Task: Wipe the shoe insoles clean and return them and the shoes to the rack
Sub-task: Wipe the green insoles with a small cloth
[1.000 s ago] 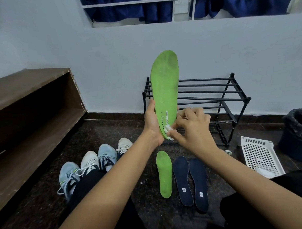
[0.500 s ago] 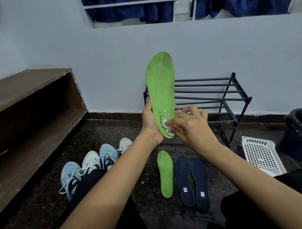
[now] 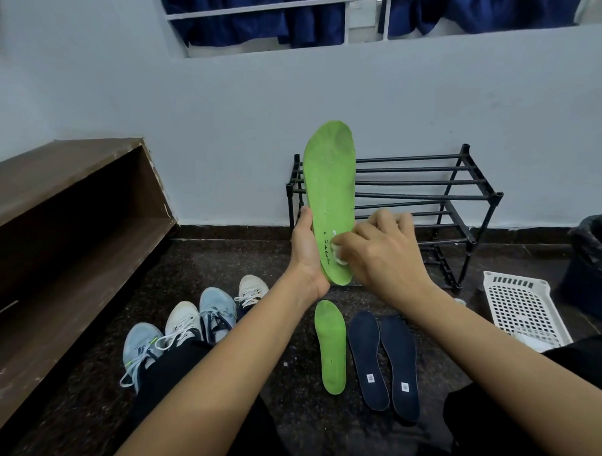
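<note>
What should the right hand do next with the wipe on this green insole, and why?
Probably slide the white wipe upward along the held green insole. The right hand holds it at the heel end, while the toe end looks darkly smudged; the left hand grips the heel edge steady.

Single head-worn wide view, aimed forward and down; left hand (image 3: 305, 251) and right hand (image 3: 386, 255) are framed close, rack (image 3: 428, 195) beyond.

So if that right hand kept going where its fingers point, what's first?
The held green insole: the right hand presses its white wipe there; the left hand likely next.
</note>
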Demonstrator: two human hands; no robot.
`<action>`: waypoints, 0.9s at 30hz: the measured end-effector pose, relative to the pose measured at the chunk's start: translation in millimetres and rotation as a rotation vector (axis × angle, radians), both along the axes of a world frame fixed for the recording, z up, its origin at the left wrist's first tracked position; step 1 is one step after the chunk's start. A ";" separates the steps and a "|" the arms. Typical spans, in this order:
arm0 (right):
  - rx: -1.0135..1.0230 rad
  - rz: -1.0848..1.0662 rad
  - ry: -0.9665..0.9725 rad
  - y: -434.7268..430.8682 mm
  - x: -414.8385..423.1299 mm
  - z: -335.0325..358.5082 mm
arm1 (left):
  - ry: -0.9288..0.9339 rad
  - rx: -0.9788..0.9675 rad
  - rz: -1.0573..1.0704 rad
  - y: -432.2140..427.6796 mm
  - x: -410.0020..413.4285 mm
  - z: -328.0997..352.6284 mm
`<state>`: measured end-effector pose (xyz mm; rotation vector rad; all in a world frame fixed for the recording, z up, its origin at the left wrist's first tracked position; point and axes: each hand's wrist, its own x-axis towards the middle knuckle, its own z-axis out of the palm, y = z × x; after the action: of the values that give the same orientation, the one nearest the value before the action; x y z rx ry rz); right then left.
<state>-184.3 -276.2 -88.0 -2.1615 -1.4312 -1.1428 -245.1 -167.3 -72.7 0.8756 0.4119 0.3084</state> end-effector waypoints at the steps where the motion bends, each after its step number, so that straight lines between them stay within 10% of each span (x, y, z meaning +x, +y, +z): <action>1: 0.020 -0.024 0.019 0.3 2.3 1.9 | 0.002 0.001 0.001 -2.0 0.5 -1.0; 10: 0.014 0.132 0.410 6.8 -17.2 -6.0 | 0.012 -0.008 0.050 8.6 1.2 3.0; 19: 0.015 -0.080 0.141 2.9 -2.8 5.5 | 0.047 0.021 -0.024 -7.3 0.5 -2.5; 27: 0.080 0.004 0.431 7.2 1.9 5.4 | 0.071 0.030 -0.031 -10.0 4.9 -5.0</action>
<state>-182.4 -269.0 -82.6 -2.1749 -1.1753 -0.6609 -240.2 -177.2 -77.7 0.9239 0.4604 0.2562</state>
